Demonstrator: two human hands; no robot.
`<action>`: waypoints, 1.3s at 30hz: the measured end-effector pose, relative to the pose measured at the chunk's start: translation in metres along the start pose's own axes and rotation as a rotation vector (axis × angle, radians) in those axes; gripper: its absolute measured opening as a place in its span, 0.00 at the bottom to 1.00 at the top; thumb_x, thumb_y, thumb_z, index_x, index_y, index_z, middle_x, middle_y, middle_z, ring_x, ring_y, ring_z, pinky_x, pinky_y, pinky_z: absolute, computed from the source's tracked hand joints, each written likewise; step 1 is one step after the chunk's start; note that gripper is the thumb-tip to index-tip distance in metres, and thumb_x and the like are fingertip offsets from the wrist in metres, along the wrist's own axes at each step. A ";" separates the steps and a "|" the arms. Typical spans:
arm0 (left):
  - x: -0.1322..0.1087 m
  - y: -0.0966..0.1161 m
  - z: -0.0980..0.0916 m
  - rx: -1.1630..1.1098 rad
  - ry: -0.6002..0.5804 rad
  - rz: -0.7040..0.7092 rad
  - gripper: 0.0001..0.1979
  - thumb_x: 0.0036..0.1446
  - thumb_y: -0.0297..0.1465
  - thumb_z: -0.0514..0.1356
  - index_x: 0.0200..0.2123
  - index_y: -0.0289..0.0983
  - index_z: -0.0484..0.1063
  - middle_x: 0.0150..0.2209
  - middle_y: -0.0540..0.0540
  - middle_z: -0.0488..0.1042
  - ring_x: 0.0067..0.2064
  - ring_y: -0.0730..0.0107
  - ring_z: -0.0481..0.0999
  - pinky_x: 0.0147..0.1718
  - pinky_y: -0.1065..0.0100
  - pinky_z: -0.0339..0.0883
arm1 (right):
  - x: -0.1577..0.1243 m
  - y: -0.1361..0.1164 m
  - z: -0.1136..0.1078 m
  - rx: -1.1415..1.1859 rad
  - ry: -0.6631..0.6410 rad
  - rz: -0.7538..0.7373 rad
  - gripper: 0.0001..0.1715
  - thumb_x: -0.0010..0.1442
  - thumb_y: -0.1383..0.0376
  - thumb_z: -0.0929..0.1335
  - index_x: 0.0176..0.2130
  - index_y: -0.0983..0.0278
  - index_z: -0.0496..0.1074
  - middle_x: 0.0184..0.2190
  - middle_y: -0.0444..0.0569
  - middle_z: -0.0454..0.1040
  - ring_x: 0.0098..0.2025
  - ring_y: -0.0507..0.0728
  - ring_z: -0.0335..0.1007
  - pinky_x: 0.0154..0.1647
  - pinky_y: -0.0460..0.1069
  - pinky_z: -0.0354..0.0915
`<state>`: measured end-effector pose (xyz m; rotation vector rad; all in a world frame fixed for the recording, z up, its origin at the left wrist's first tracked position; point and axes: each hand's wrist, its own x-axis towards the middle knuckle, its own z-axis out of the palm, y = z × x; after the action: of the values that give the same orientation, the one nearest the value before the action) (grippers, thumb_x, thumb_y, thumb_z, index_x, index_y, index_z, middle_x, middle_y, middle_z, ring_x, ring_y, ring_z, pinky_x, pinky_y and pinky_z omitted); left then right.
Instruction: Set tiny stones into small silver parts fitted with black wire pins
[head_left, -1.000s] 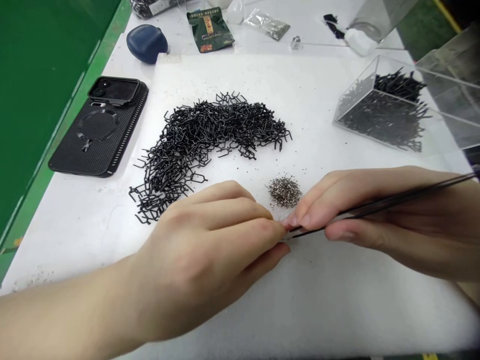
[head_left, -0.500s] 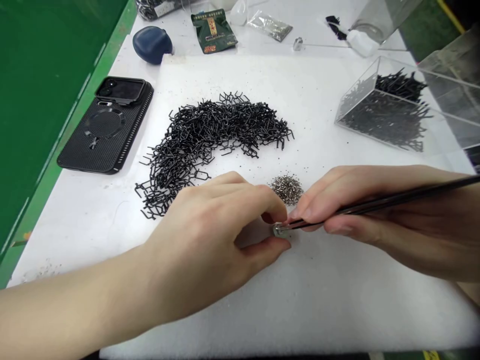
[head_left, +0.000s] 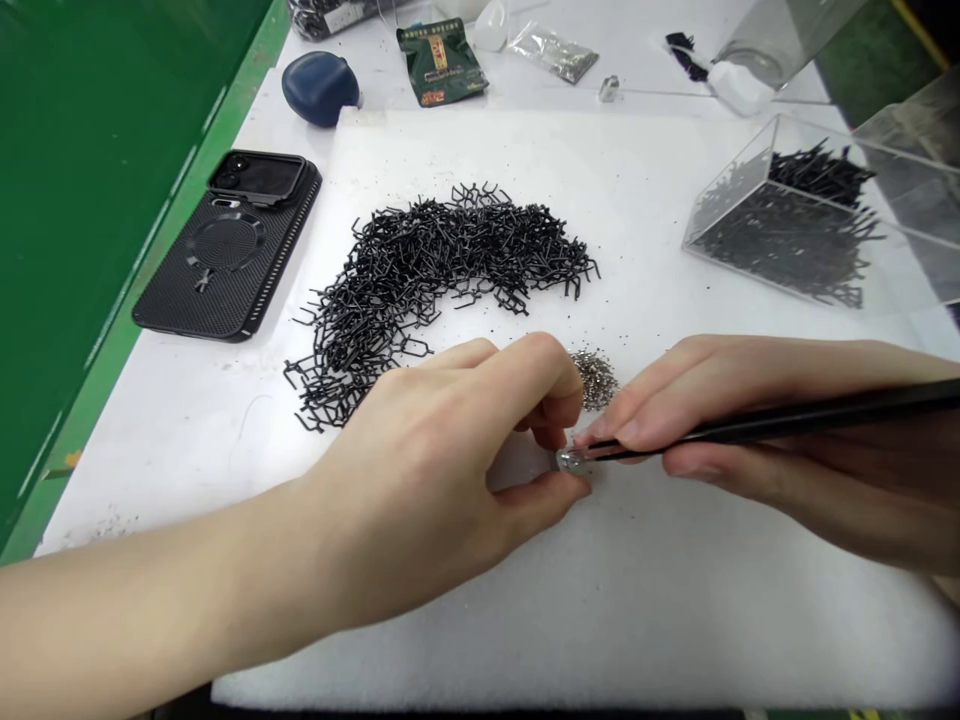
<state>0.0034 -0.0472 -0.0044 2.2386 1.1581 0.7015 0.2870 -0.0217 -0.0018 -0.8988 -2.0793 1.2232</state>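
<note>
My left hand curls round a small shiny metal piece, its thumb below and a bent finger above. The index finger arches higher, off the piece. In my right hand are black tweezers, held like a pen. Their tips reach the metal piece from the right; whether they pinch something tiny there is too small to tell. Just beyond my fingertips lies a heap of tiny silvery parts, partly hidden by the left index finger. An arc-shaped pile of bent black pins spreads behind my left hand.
A black phone lies at the left, near a dark blue rounded object. Along the back are a green packet, a clear bag and a small metal block. A transparent box of black pieces tilts at the right.
My left index finger has lifted and bent away from the metal piece. The tweezers have turned slightly in my right hand, their tips still at the piece. The whole view has shifted a little.
</note>
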 end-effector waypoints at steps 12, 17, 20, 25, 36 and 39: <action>-0.002 -0.001 0.001 -0.030 0.004 -0.004 0.12 0.72 0.26 0.73 0.49 0.44 0.75 0.37 0.62 0.83 0.31 0.78 0.77 0.32 0.70 0.70 | -0.001 -0.001 0.001 -0.016 0.015 0.016 0.11 0.74 0.64 0.82 0.51 0.44 0.91 0.48 0.43 0.95 0.49 0.61 0.96 0.48 0.47 0.90; 0.001 0.001 0.000 -0.025 -0.015 -0.018 0.11 0.73 0.25 0.71 0.48 0.44 0.74 0.37 0.61 0.83 0.31 0.78 0.77 0.33 0.71 0.71 | -0.002 0.000 -0.001 -0.057 -0.001 -0.088 0.11 0.76 0.62 0.82 0.54 0.45 0.92 0.50 0.41 0.95 0.49 0.60 0.97 0.51 0.46 0.90; 0.003 0.001 -0.002 -0.015 -0.038 -0.003 0.10 0.74 0.26 0.70 0.47 0.44 0.73 0.37 0.60 0.83 0.32 0.77 0.77 0.32 0.72 0.71 | -0.005 0.001 -0.003 -0.116 -0.037 -0.157 0.10 0.78 0.62 0.80 0.56 0.49 0.91 0.54 0.43 0.95 0.51 0.59 0.97 0.54 0.45 0.89; 0.002 0.001 -0.002 -0.001 -0.032 -0.008 0.07 0.75 0.28 0.69 0.48 0.44 0.74 0.34 0.60 0.80 0.28 0.76 0.73 0.36 0.71 0.76 | -0.018 0.004 -0.004 -0.172 -0.037 -0.124 0.13 0.79 0.63 0.78 0.60 0.48 0.89 0.59 0.42 0.93 0.54 0.59 0.96 0.59 0.46 0.88; -0.001 0.006 -0.001 -0.010 -0.010 -0.036 0.10 0.74 0.26 0.71 0.47 0.44 0.73 0.32 0.63 0.75 0.25 0.79 0.66 0.46 0.72 0.80 | -0.019 0.001 -0.003 -0.160 -0.020 -0.086 0.13 0.80 0.57 0.79 0.61 0.44 0.89 0.58 0.42 0.94 0.54 0.61 0.96 0.54 0.50 0.90; 0.000 0.004 0.000 0.005 -0.006 -0.021 0.10 0.75 0.25 0.71 0.48 0.44 0.73 0.34 0.63 0.77 0.27 0.80 0.70 0.40 0.73 0.76 | -0.013 -0.002 0.001 -0.133 0.019 -0.050 0.08 0.79 0.55 0.80 0.56 0.43 0.91 0.53 0.42 0.95 0.50 0.63 0.97 0.47 0.50 0.91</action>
<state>0.0054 -0.0494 -0.0014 2.2282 1.1797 0.6845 0.2934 -0.0328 -0.0022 -0.9083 -2.1745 1.0571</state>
